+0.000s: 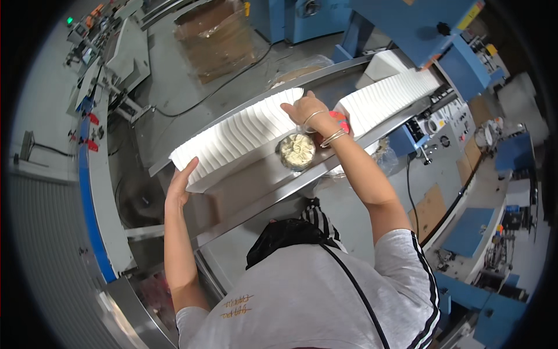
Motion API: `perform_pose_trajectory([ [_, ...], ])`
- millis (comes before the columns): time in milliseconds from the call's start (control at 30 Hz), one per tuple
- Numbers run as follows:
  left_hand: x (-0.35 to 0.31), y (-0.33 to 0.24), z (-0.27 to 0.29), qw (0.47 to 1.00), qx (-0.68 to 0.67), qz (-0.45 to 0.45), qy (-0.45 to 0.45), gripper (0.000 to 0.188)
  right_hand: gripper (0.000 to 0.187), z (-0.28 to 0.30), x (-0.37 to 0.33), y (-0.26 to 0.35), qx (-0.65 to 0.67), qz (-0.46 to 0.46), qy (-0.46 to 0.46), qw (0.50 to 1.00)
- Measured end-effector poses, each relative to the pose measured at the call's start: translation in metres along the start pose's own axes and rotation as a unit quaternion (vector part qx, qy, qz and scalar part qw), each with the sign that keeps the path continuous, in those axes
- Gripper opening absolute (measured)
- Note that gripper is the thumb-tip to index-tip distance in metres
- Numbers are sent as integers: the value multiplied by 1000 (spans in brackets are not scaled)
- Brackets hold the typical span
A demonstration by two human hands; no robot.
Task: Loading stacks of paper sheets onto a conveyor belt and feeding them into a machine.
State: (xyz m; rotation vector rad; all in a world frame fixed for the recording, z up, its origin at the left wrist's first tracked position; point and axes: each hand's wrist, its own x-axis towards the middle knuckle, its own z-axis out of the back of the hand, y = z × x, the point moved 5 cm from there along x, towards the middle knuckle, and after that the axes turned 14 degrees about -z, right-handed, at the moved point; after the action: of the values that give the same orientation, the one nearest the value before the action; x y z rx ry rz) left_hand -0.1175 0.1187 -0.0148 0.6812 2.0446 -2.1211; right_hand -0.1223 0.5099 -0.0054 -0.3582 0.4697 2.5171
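A long row of white folded tissues (pixel 238 136), packed on edge, lies along a metal trough in front of me. My left hand (pixel 181 181) grips its left end, the thumb on the near upper edge and the other fingers mostly hidden behind the end. At the right end my right hand (pixel 309 110) presses against the tissues, fingers bent over the far corner and thumb toward the row. Just below that hand stands a round container with a crumpled, pale gold top (pixel 297 152). A red round object (pixel 333 128) shows partly behind my right wrist.
A second row of white tissues (pixel 388 99) fills the right part of the metal trough (pixel 256 200). Blue machinery (pixel 401 26) stands at the far right. A plastic-lined cardboard box (pixel 215 41) sits on the floor beyond, near a black cable (pixel 218 93).
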Motion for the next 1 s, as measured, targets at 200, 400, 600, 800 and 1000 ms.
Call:
perform_pose_trajectory([
  [200, 28, 11, -2, 994, -28, -88, 55, 87, 57, 17, -54, -10, 27, 52, -270, 961],
  [400, 21, 11, 2, 997, 15, -77, 18, 76, 68, 8, -135, 12, -36, 67, -159, 984],
  [600, 20, -1, -20, 999, 39, -23, 29, 78, 78, -15, -124, -4, -95, 63, -164, 980],
  [800, 21, 13, 10, 1000, 19, -4, 11, 74, 66, 4, -145, -8, 11, 221, -195, 955],
  [1000, 13, 20, 24, 999, -33, -16, -4, 68, 75, 136, -95, -59, 165, 166, -301, 924],
])
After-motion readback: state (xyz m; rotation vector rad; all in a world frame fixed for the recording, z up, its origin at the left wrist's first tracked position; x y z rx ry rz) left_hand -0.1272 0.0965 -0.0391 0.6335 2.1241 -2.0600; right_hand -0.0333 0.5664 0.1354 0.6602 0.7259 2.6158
